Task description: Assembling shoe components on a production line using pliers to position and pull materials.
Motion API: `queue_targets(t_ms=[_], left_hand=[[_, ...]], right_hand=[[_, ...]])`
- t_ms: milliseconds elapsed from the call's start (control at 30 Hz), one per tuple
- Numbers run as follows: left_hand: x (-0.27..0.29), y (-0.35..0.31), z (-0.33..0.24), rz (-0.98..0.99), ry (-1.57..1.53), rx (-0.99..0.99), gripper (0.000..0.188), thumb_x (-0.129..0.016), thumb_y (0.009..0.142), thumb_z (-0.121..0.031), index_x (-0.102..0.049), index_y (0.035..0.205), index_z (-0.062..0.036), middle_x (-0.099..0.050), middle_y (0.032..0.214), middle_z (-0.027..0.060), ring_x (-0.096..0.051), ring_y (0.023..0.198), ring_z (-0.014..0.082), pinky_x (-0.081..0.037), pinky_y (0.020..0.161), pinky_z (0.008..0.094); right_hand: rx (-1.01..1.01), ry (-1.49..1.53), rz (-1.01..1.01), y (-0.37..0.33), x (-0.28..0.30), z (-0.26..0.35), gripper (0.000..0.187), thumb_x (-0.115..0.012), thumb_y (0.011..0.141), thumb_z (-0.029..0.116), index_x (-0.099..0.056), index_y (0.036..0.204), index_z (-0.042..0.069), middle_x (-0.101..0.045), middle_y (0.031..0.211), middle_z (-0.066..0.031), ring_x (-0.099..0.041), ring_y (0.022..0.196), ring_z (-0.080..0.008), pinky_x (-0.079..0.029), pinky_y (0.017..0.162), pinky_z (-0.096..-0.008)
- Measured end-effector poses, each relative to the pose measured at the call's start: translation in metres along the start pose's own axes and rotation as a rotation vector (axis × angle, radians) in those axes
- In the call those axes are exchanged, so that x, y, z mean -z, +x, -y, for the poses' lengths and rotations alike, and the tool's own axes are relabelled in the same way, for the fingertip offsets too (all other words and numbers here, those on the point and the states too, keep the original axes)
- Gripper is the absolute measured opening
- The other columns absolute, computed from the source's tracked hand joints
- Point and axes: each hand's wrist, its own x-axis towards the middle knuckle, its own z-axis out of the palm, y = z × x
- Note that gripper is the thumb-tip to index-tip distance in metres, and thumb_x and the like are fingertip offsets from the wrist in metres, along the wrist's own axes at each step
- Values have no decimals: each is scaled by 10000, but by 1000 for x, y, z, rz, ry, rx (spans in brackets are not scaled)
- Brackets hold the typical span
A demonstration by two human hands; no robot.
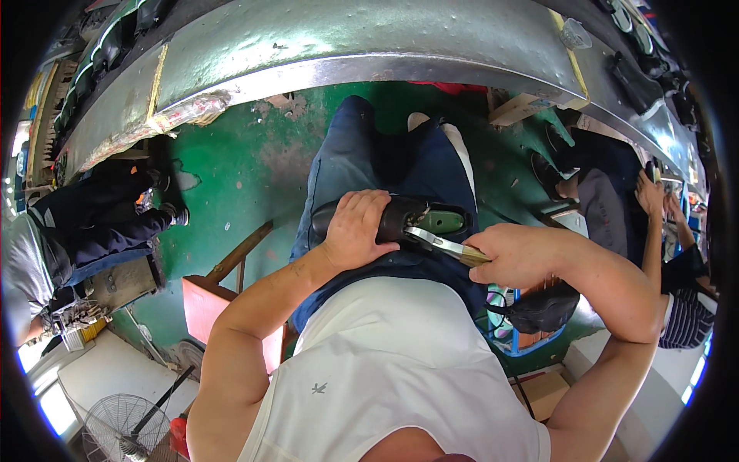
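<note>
Across my lap lies a black shoe upper (396, 219) stretched over a green shoe last (443, 222), whose flat face shows at the right end. My left hand (356, 228) wraps over the upper's left part and presses it to my thighs. In my right hand (514, 254) is a pair of lasting pliers (436, 241), with a metal head and brownish handles held in the fist. The pliers' head touches the upper's edge beside the green last. Whether its jaws grip the edge is too small to tell.
A metal-topped workbench (369, 38) runs in front of my knees, with black shoes (640, 81) at its right. A pink stool (202, 308) stands to my left, a black bag (543, 306) to my right. People sit on both sides. A fan (127, 427) is at lower left.
</note>
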Motion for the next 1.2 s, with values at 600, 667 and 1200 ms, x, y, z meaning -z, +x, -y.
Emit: queue_targets(t_ms=[600, 667, 1200], left_hand=[[7, -5, 11, 10, -28, -19, 929, -951, 524, -306, -504, 1287, -19, -606, 1257, 160, -597, 1147, 356, -435, 1011, 472], [9, -7, 12, 41, -13, 3, 861, -924, 577, -323, -527, 1276, -15, -599, 1257, 144, -579, 1185, 328, -414, 1034, 461], [4, -4, -3, 37, 28, -26, 867, -917, 585, -337, -522, 1288, -17, -589, 1275, 148, -565, 1201, 335, -402, 1049, 464]], right_hand=[[136, -132, -487, -81, -36, -29, 242, -658, 907, 181, -634, 1096, 30, -662, 859, -204, -652, 868, -404, -492, 755, -466], [172, -179, -485, -76, -38, -45, 240, -655, 904, 176, -629, 1089, 26, -660, 853, -202, -657, 856, -393, -494, 750, -462], [58, -377, -370, -16, -7, -23, 188, -636, 902, 183, -621, 982, 14, -662, 816, -202, -651, 813, -403, -494, 716, -469]])
